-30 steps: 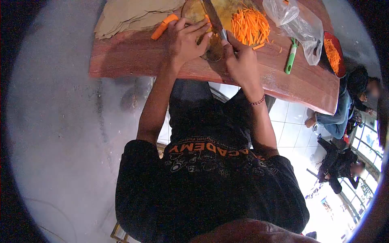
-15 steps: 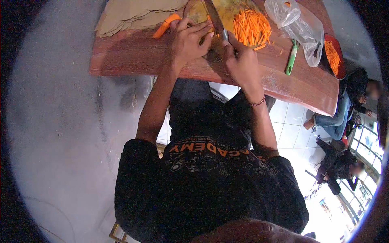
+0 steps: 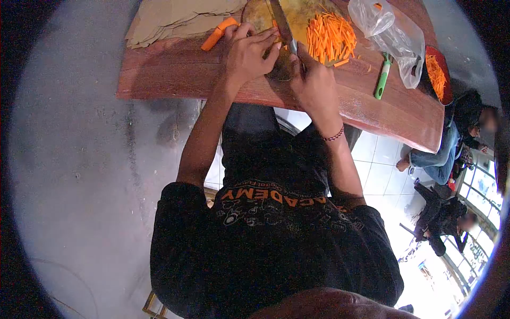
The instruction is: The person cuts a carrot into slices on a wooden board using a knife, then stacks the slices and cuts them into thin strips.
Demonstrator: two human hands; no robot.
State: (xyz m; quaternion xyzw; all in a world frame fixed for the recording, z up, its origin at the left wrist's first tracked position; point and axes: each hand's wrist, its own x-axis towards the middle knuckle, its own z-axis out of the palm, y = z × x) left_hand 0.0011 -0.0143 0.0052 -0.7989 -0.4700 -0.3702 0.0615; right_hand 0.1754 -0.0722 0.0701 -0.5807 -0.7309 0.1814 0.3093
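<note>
My right hand (image 3: 315, 82) is closed around the handle of a kitchen knife (image 3: 282, 24), its blade pointing away from me over a round, worn cutting board (image 3: 257, 15). My left hand (image 3: 251, 54) is curled beside the blade, fingertips pressing on a carrot piece (image 3: 274, 24) that is mostly covered by the fingers. To the right of the knife lies a heap of thin carrot sticks (image 3: 332, 38) on the board. A thicker cut length of carrot (image 3: 219, 35) rests on the table just left of my left hand.
The reddish wooden table (image 3: 164, 72) has brown cardboard (image 3: 180, 20) at its far left. On the right lie a green-handled peeler (image 3: 382, 77), a clear plastic bag (image 3: 390, 32) and a red container (image 3: 447, 80) of carrot shreds. People (image 3: 443, 215) sit farther off at the right.
My right hand and the knife have shifted slightly, with the wrist moving a little left. The left hand stays nearly in place. The carrot heap looks almost the same.
</note>
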